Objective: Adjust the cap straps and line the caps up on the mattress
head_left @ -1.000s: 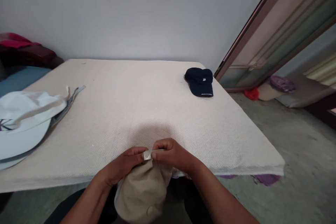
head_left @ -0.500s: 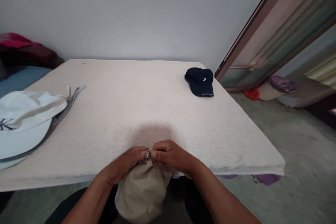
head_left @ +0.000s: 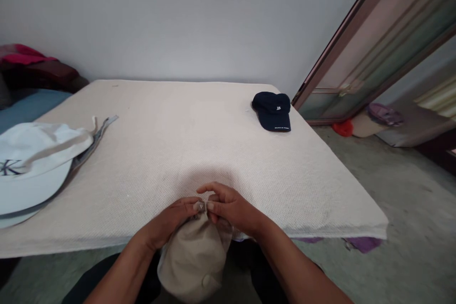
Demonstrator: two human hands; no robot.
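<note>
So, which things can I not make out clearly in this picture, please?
In the head view:
White cap: its left part is cut off by the picture's edge.
Navy cap: the lettering along its brim is too small to read.
Beige cap: any brim is out of sight, probably behind the crown.
Small shiny piece: too small, partly covered by the left hand.
</note>
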